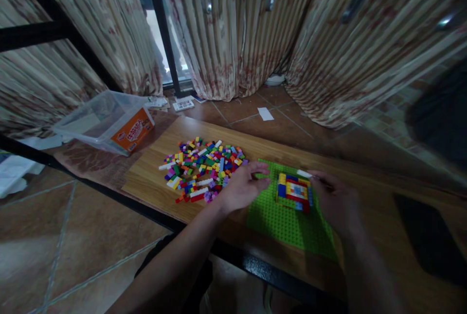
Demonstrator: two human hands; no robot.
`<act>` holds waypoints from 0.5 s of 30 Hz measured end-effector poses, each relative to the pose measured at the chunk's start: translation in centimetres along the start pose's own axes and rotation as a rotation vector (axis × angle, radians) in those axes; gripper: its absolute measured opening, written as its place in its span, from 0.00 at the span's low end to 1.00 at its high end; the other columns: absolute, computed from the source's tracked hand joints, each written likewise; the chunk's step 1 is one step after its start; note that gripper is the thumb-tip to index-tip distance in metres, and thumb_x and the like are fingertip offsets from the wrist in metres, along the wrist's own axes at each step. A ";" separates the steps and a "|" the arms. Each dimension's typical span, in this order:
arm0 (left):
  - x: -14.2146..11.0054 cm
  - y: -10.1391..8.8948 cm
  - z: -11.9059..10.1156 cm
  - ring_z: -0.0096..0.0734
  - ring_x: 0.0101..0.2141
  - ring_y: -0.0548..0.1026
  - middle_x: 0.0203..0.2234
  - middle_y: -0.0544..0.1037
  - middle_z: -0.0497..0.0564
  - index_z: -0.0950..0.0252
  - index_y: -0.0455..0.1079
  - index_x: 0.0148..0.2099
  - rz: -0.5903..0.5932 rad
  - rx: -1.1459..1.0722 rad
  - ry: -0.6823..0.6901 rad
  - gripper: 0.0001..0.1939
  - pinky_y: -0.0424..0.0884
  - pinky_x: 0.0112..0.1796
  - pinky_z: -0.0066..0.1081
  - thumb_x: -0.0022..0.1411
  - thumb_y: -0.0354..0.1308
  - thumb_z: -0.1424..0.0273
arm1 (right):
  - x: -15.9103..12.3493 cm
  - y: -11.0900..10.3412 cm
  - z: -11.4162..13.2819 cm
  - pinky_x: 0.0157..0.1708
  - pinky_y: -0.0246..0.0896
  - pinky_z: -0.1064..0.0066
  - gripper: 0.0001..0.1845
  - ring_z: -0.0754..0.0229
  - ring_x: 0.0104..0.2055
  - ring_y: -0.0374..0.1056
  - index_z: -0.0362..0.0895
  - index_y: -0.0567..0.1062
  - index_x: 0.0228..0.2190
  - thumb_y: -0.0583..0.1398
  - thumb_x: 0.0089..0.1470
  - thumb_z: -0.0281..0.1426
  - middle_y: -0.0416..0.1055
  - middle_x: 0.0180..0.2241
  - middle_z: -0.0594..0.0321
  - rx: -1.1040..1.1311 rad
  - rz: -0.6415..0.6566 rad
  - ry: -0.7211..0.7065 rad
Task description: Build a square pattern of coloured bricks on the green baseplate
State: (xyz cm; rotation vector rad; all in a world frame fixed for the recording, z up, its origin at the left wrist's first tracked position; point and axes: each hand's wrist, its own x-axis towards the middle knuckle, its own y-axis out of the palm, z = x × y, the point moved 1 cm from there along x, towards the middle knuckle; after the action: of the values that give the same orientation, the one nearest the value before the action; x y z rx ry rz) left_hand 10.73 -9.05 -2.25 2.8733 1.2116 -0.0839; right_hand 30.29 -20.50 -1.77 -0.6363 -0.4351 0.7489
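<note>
One white brick (303,173) pinched in the right hand (337,200), fingertips narrow on its near end, brick sticking out over the far edge of the green baseplate (277,221). Left hand (242,187) palm partly turned in, thumb and fingers apart, nothing seen in it; sits between the loose brick pile (207,161) and the build, over the baseplate's left side. Brick build (292,191) is on the baseplate: low, boxy, blue and yellow at the left, red and yellow framing a pale centre, just beside the right hand. Baseplate lies flat on the wooden worktop (153,173), pile to its left, dark flat object (426,236) off to the right. Step looks like handling or positioning a single brick, probably mid-build; can't tell whether the brick touches anything below. Next move, if it's a placement, calls for turning the brick level, matching studs, then straight-down pressure, left hand steadying the build. Off-square pressing could pop neighbouring bricks. Exact stud count too small to read.
</note>
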 end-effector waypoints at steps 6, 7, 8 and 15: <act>0.2 2.3 0.2 0.22 0.29 0.74 0.55 0.69 0.60 0.65 0.61 0.60 0.108 -0.072 -0.078 0.26 0.70 0.30 0.27 0.62 0.58 0.66 | 0.4 1.0 -0.7 0.49 0.63 0.58 0.17 0.54 0.46 0.70 0.48 0.80 0.38 0.56 0.55 0.43 0.75 0.45 0.58 -0.029 0.114 -0.113; 0.2 2.5 0.3 0.22 0.28 0.74 0.56 0.69 0.61 0.65 0.60 0.61 0.122 -0.067 -0.079 0.27 0.69 0.29 0.27 0.62 0.58 0.65 | 0.4 1.1 -0.8 0.50 0.62 0.58 0.17 0.53 0.47 0.70 0.48 0.81 0.38 0.56 0.55 0.42 0.75 0.45 0.58 -0.036 0.125 -0.121; 0.3 2.7 0.4 0.22 0.28 0.74 0.57 0.68 0.61 0.64 0.59 0.62 0.132 -0.057 -0.075 0.27 0.69 0.28 0.26 0.62 0.58 0.64 | 0.4 1.1 -0.8 0.51 0.62 0.57 0.17 0.54 0.47 0.69 0.48 0.81 0.38 0.56 0.55 0.42 0.74 0.45 0.57 -0.039 0.130 -0.124; 0.6 3.4 0.6 0.22 0.27 0.74 0.58 0.68 0.60 0.61 0.56 0.65 0.195 -0.001 -0.045 0.31 0.69 0.27 0.26 0.63 0.57 0.59 | 0.3 1.0 -0.7 0.48 0.63 0.58 0.17 0.54 0.46 0.70 0.48 0.81 0.38 0.56 0.54 0.40 0.75 0.45 0.58 0.014 0.102 -0.097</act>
State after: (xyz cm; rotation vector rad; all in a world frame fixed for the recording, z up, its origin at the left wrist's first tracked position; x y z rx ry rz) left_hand 13.55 -10.98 -2.90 2.9533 0.9179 -0.1429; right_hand 30.37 -19.93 -2.90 -0.6138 -0.4883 0.8816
